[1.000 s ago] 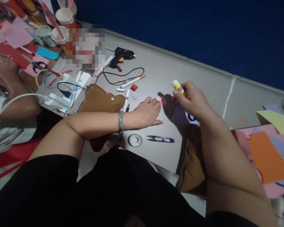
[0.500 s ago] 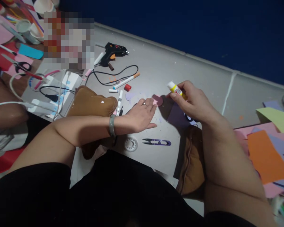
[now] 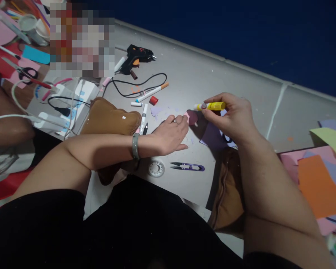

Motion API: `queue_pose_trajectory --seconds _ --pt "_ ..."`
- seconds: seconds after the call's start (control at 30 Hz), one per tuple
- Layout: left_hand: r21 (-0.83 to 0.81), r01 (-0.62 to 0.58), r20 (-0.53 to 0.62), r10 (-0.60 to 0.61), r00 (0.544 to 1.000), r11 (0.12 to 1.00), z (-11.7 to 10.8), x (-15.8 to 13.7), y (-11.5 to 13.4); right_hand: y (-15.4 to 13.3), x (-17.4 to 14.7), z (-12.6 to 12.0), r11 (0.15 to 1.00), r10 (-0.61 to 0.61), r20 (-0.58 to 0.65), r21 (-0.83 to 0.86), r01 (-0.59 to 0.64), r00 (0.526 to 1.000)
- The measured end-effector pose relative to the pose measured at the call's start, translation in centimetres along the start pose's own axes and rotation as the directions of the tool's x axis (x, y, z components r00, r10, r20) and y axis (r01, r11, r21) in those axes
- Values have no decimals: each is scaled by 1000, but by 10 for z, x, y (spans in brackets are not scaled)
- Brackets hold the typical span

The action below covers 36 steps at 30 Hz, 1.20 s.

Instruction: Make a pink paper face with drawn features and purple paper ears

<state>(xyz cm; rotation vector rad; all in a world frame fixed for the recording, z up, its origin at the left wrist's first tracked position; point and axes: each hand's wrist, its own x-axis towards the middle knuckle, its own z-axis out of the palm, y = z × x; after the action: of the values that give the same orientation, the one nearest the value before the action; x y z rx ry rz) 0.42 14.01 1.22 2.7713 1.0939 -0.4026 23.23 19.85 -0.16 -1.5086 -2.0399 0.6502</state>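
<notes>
My right hand point(image 3: 236, 117) grips a yellow glue stick point(image 3: 218, 106) between thumb and fingers. The stick lies nearly level above the table, its white end pointing left. My left hand point(image 3: 170, 136) rests palm down, fingers together and thumb apart, with its fingertips on the edge of a small round pink paper piece point(image 3: 192, 118). Part of that piece is under the fingers. Purple-handled thread snips point(image 3: 187, 166) and a white round bobbin-like disc point(image 3: 156, 169) lie nearer my body. A red cap point(image 3: 154, 100) sits beyond the left hand.
A black glue gun point(image 3: 137, 59) with its cord lies at the back, near markers point(image 3: 152, 92). Brown cushions point(image 3: 112, 117) flank my arms. A power strip point(image 3: 82, 99) is at left, beside another person's arm point(image 3: 12, 112). Coloured sheets point(image 3: 320, 183) are piled at right.
My right hand has tilted the glue stick from slanting upward to nearly level, its white end now lower and closer to the pink paper. The left fingers have bent slightly on the paper.
</notes>
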Motion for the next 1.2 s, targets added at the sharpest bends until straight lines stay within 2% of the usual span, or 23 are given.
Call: queue_pose_trajectory --seconds 0.13,0.33,0.47,0.63,0.73,0.97,1.2 --pt "-5 0 -35 0 999 1000 0 -1 1 -2 0 11 998 9 7 55 -9 1000" --pt "14 1 -30 0 1000 1000 0 -3 3 -4 3 24 999 -38 69 21 37 997" --pt "16 0 -43 1 999 1000 0 -2 3 -4 5 27 991 -75 118 -105 88 990" --pt "18 -3 -13 4 1000 1000 -3 -3 4 -4 5 26 967 -14 193 -248 62 981" --pt "35 -8 -8 8 1000 999 -3 -4 5 -5 7 27 961 -28 165 -268 72 986" --pt "24 1 -27 -1 1000 1000 -2 -4 5 -4 6 27 969 -117 132 -202 142 984" --pt "8 0 -17 0 1000 1000 -4 -4 5 0 8 26 979 -68 126 -184 90 990"
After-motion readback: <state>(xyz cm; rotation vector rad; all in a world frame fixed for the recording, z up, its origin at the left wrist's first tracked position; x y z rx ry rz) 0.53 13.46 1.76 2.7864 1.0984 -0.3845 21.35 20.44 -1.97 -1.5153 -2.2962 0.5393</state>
